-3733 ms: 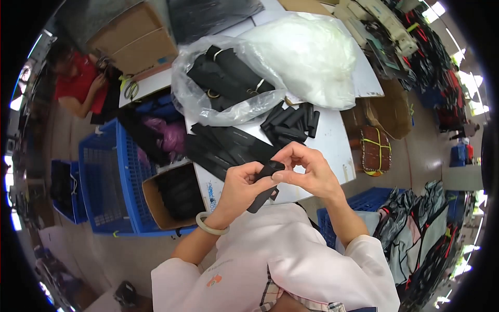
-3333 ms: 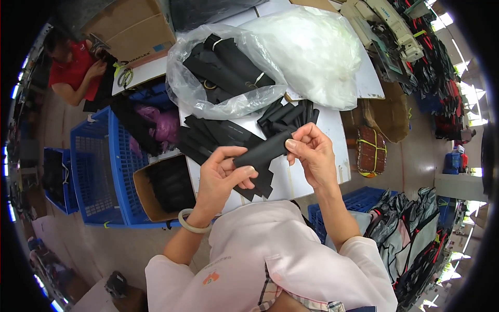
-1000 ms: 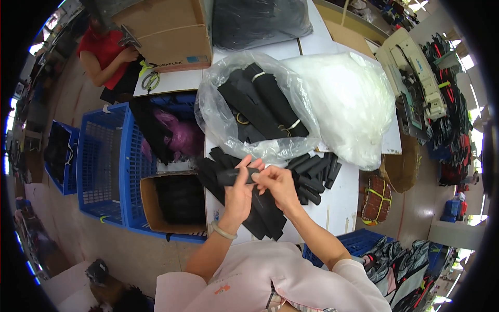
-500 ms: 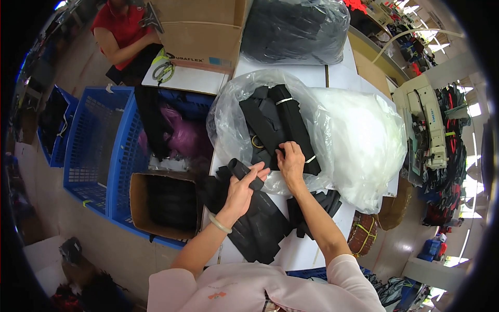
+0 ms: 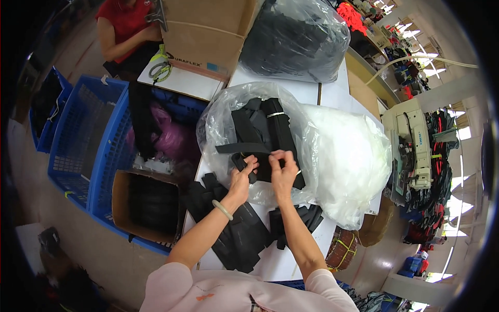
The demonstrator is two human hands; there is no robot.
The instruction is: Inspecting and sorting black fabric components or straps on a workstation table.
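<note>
My left hand [image 5: 240, 183] is closed round a black rolled strip [image 5: 238, 160]. My right hand [image 5: 283, 170] pinches the end of a flat black strip [image 5: 240, 148], which stretches leftward above my left hand. Both hands are over the mouth of a clear plastic bag [image 5: 213, 136]. Inside it lie black fabric pieces, among them a long bundle [image 5: 277, 120] tied with white bands. Below my left forearm a pile of black strips [image 5: 234, 234] spreads over the white table [image 5: 266, 254]. A smaller black pile [image 5: 307, 220] lies beside my right forearm.
A stuffed white plastic bag [image 5: 347, 161] stands right of the open bag, a bag of black goods [image 5: 296, 39] behind. Blue crates [image 5: 86, 138] and a carton of black material [image 5: 118, 200] are on the left. Far left, a person in red [image 5: 125, 28] sits behind a cardboard box [image 5: 202, 39].
My right hand has drawn a flat black strip up from the bag's contents, and it now spans toward my left hand. My left hand keeps the roll. The whole view has shifted slightly.
</note>
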